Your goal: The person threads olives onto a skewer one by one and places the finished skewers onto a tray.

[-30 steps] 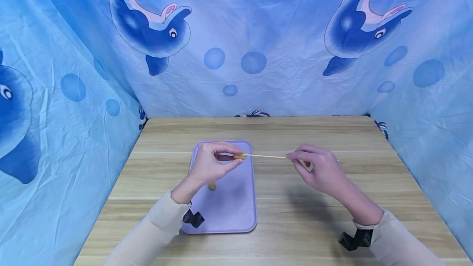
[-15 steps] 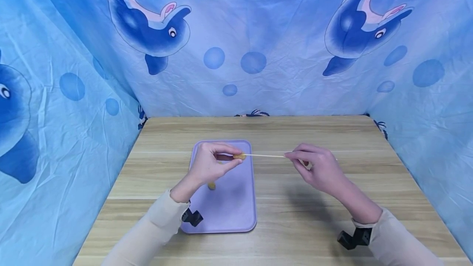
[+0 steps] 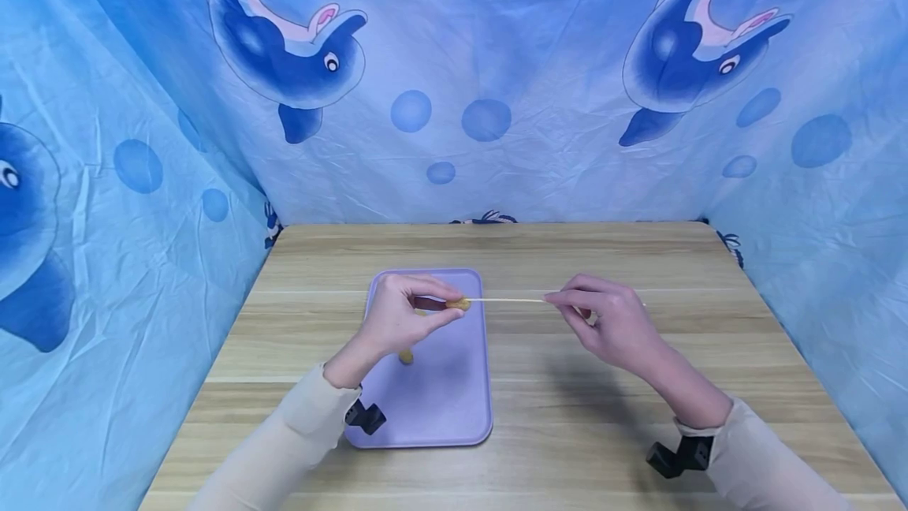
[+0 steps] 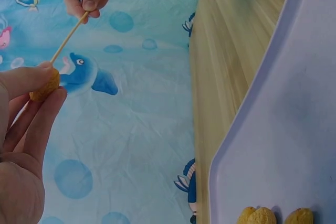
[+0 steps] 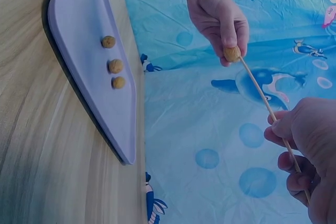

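Note:
My left hand (image 3: 404, 315) pinches a golden-brown wrinkled ball (image 4: 44, 87) between thumb and fingers, raised over the lavender tray (image 3: 454, 397). A thin wooden skewer (image 3: 507, 300) runs from the ball to my right hand (image 3: 615, 325), nearly level in the head view. In the right wrist view the tip of the skewer (image 5: 258, 88) meets the ball at its side. My right thumb and fingers grip the stick partway along, and its rear end passes beneath the curled fingers.
On the tray lie three more wrinkled balls (image 5: 115, 66), partly hidden by the left hand in the head view. Under the tray is a wood-grain table (image 3: 567, 448). A blue dolphin-print curtain (image 3: 454, 61) encloses its back and sides.
Both hands have shifted very slightly left, the right a touch closer to the ball. Their holds on ball and skewer are the same.

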A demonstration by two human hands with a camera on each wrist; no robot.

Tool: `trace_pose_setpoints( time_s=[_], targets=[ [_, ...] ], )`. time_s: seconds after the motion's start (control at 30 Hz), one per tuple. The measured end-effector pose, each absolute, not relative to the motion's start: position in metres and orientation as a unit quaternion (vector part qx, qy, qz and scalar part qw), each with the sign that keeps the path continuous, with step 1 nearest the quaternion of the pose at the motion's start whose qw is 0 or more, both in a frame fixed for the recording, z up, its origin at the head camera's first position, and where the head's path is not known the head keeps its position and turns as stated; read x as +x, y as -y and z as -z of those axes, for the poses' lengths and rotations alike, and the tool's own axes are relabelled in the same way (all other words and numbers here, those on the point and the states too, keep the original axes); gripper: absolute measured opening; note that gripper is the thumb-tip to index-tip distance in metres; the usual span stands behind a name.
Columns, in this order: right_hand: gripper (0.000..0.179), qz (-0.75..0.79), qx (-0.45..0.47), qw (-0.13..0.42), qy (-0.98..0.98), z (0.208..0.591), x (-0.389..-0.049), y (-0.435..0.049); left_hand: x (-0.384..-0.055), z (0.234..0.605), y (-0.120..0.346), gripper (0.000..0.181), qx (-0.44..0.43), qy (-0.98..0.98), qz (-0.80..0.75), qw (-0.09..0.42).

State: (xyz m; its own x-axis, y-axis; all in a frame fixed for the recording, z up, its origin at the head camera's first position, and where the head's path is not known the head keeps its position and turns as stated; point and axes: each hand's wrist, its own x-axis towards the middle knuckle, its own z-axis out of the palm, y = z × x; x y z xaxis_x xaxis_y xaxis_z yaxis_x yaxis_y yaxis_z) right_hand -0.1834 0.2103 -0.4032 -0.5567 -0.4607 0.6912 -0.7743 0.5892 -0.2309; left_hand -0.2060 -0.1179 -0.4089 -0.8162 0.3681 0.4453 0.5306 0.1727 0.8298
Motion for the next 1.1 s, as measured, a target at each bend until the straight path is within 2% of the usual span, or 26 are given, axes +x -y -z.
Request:
trace_pose_setpoints(
  time_s=[1.1],
  targets=[
    [0.031,-0.286,0.383,0.245,0.844,0.4023,-0.1791,-0.2145,-0.2025,0.4117,0.1180,0.020,-0.326,0.754,0.570,0.038]
  ],
)
